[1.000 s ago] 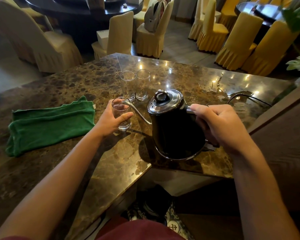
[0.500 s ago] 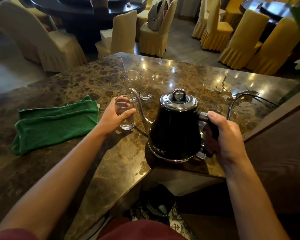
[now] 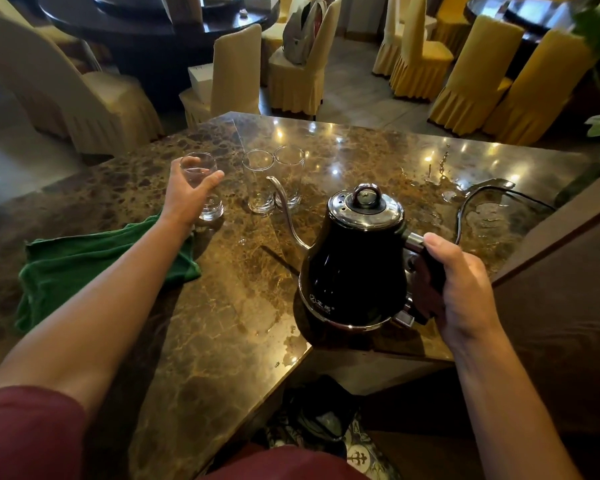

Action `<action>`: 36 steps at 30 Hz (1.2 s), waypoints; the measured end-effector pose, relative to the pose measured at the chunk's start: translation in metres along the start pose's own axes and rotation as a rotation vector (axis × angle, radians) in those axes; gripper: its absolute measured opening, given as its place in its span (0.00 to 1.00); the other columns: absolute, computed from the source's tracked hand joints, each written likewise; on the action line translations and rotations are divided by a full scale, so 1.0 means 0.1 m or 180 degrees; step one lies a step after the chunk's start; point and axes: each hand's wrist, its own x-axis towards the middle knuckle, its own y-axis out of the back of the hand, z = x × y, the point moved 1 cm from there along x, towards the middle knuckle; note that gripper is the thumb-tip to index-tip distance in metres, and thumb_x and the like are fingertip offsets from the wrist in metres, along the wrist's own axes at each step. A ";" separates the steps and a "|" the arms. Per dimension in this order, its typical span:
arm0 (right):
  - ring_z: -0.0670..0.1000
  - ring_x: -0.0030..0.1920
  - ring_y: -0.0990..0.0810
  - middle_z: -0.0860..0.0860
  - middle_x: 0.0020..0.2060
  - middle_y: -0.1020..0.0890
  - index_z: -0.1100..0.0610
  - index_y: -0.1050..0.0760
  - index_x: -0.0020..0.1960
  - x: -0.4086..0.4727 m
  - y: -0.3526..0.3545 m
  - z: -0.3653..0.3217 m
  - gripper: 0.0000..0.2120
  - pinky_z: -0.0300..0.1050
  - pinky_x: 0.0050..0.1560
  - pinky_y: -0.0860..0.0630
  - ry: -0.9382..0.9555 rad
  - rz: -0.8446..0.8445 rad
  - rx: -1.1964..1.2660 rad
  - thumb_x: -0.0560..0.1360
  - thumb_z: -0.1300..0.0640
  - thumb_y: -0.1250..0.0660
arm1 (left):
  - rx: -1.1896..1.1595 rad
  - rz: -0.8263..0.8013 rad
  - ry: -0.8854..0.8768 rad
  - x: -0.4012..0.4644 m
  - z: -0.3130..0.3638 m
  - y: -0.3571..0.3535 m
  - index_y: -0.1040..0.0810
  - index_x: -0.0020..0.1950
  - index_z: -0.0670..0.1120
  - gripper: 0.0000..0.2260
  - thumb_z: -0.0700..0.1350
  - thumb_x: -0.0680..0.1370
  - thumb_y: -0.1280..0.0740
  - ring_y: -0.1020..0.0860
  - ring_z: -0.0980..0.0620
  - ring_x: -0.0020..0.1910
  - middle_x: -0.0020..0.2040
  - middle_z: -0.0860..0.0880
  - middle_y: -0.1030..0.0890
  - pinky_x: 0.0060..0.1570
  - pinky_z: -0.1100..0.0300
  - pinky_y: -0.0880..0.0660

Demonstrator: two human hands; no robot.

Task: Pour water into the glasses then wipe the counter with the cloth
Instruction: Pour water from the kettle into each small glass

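Observation:
A black gooseneck kettle [image 3: 354,268] stands upright near the front edge of the brown marble counter [image 3: 229,306]. My right hand [image 3: 454,282] grips its handle. My left hand [image 3: 187,192] holds a small glass [image 3: 205,188] with some water in it, standing on the counter to the left of two tall empty glasses [image 3: 258,183] [image 3: 289,178]. A folded green cloth [image 3: 84,268] lies at the left, partly under my left forearm.
A black cable [image 3: 478,199] loops over a wet patch [image 3: 440,174] at the counter's right. A raised wooden ledge [image 3: 555,237] borders the right side. Covered chairs [image 3: 236,74] and dark round tables stand beyond the counter.
The kettle went from tilted over the small glass to upright on the counter. My left hand carried the small glass away to the left, beside the tall glasses.

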 end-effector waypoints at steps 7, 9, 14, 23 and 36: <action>0.43 0.26 0.20 0.45 0.28 0.18 0.48 0.12 0.37 0.00 -0.01 0.00 0.15 0.34 0.25 0.28 -0.0041 0.0001 -0.0059 0.74 0.40 0.31 | 0.0085 0.0160 -0.0037 0.04 -0.10 -0.08 0.32 0.70 0.49 0.27 0.55 0.77 0.26 0.20 0.50 0.61 0.60 0.46 0.20 0.65 0.50 0.24; 0.42 0.26 0.21 0.45 0.28 0.18 0.48 0.13 0.36 0.01 0.00 0.02 0.15 0.33 0.25 0.28 -0.0025 0.0018 -0.0043 0.74 0.41 0.31 | 0.0122 0.0195 -0.0019 0.05 -0.11 -0.11 0.32 0.71 0.49 0.28 0.56 0.76 0.26 0.20 0.51 0.60 0.60 0.46 0.19 0.65 0.50 0.24; 0.40 0.25 0.21 0.43 0.27 0.18 0.48 0.14 0.34 0.01 0.04 0.01 0.16 0.31 0.25 0.28 0.0080 0.0005 0.0065 0.76 0.44 0.32 | 0.0429 0.0122 0.0134 0.09 -0.09 -0.07 0.36 0.75 0.48 0.37 0.62 0.74 0.25 0.24 0.47 0.67 0.68 0.46 0.24 0.69 0.46 0.28; 0.46 0.24 0.24 0.47 0.26 0.22 0.50 0.16 0.35 0.08 0.26 0.02 0.17 0.35 0.23 0.30 0.0029 0.0280 -0.0016 0.72 0.38 0.28 | 0.1960 0.1039 -0.1389 -0.59 0.09 -0.24 0.34 0.77 0.44 0.36 0.62 0.76 0.28 0.37 0.42 0.78 0.77 0.40 0.34 0.77 0.46 0.40; 0.46 0.27 0.18 0.50 0.30 0.15 0.55 0.12 0.41 0.09 0.47 -0.06 0.17 0.36 0.26 0.24 0.0218 0.0251 0.0127 0.73 0.42 0.29 | 0.1216 0.0288 -0.0705 -0.51 0.08 -0.93 0.56 0.84 0.51 0.54 0.68 0.71 0.26 0.44 0.46 0.82 0.84 0.46 0.46 0.75 0.50 0.41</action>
